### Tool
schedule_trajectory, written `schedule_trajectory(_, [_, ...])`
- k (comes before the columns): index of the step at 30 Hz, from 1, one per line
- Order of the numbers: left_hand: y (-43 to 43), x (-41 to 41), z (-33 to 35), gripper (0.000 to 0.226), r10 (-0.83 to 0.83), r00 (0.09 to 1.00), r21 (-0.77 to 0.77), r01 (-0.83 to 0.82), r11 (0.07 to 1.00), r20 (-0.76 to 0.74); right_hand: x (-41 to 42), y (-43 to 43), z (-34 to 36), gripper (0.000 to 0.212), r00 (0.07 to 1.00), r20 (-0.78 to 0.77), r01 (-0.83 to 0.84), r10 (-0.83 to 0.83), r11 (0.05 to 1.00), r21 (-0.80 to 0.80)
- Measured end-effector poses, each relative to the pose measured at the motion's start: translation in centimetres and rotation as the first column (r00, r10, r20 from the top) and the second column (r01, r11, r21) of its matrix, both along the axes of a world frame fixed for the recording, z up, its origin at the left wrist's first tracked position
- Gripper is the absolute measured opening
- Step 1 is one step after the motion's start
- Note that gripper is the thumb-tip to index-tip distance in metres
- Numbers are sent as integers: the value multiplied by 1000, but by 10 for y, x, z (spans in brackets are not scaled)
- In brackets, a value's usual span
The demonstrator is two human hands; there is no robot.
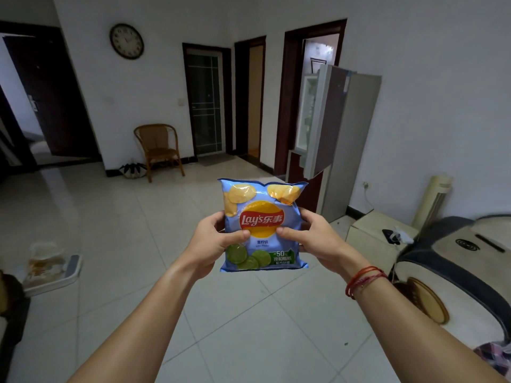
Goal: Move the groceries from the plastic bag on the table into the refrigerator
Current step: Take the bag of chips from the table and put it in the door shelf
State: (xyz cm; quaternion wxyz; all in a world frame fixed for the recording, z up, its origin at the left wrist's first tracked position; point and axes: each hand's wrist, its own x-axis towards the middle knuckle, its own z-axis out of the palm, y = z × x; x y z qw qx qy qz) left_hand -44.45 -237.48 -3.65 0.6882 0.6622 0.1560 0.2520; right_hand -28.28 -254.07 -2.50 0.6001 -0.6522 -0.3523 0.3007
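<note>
Item: light-blue foil crisp bag [262, 225] with lime-slice print, puffed, unopened as far as can be seen.
Item position: held in the air over the pale tiled floor [138, 217], short of the tall grey metal refrigerator [348, 139] and well apart from it.
Left hand [213, 241]: grips the bag's left edge at mid-height; thumb on the printed face, the other fingers [218, 217] curled behind.
Right hand [318, 239]: mirrors it on the right edge, thumb on the front, the rest wrapped round the back. It has a red cord bracelet at the wrist.
Bag axis: upright, top seam up, printed face turned away from the refrigerator.
Key relation: the refrigerator lies ahead and to the right of the bag, so the right hand is the nearer one.
Refrigerator state: white-lined upper door [307, 114] stands swung open on the side facing the bag; lower door appears closed. Shelves too dim to read.
Judgement: carry phase, with the gap to the open compartment to close next; a one-handed placement by the right hand looks likeliest.
</note>
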Motion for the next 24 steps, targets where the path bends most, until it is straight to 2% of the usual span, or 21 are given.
schedule_trajectory(11, [121,151,12,39,50,999,-30,-50,998,3,156,130,15,43,999,45,-28,29,1000,-8])
schedule_trajectory(18, [193,217,15,46,86,996,-30,-86,996,3,225,204,19,41,998,31,-52,52,999,-11])
schedule_trajectory(24, [275,272,5,41,105,994,-25,-105,994,6,279,287,7,41,998,37,-51,52,999,-14])
